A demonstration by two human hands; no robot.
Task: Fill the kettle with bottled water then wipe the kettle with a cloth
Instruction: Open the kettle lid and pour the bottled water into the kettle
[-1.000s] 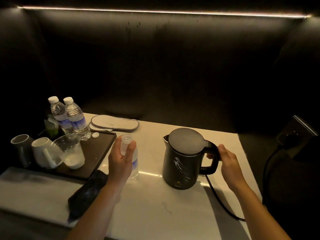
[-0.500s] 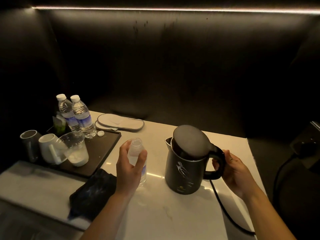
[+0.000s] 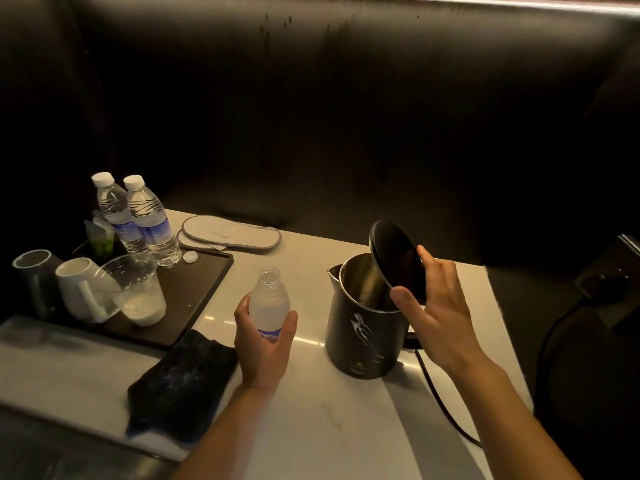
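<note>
A black electric kettle (image 3: 363,334) stands on the white marble table, right of centre. Its round lid (image 3: 394,258) is swung up almost vertical and the steel inside shows. My right hand (image 3: 438,306) holds the raised lid, thumb in front and fingers behind. My left hand (image 3: 263,344) grips an uncapped clear water bottle (image 3: 269,299), upright, just left of the kettle and apart from it. A dark folded cloth (image 3: 183,382) lies on the table by my left wrist.
A dark tray (image 3: 201,282) at the left carries two capped water bottles (image 3: 138,220), a loose white cap (image 3: 190,257), a plastic cup (image 3: 138,292) and two mugs (image 3: 74,289). Flat slippers (image 3: 230,233) lie behind it. The kettle's black cord (image 3: 440,403) trails right.
The kettle lid went from shut to swung fully up. My right hand left the handle and took the lid. The left hand lifted the bottle slightly nearer the kettle.
</note>
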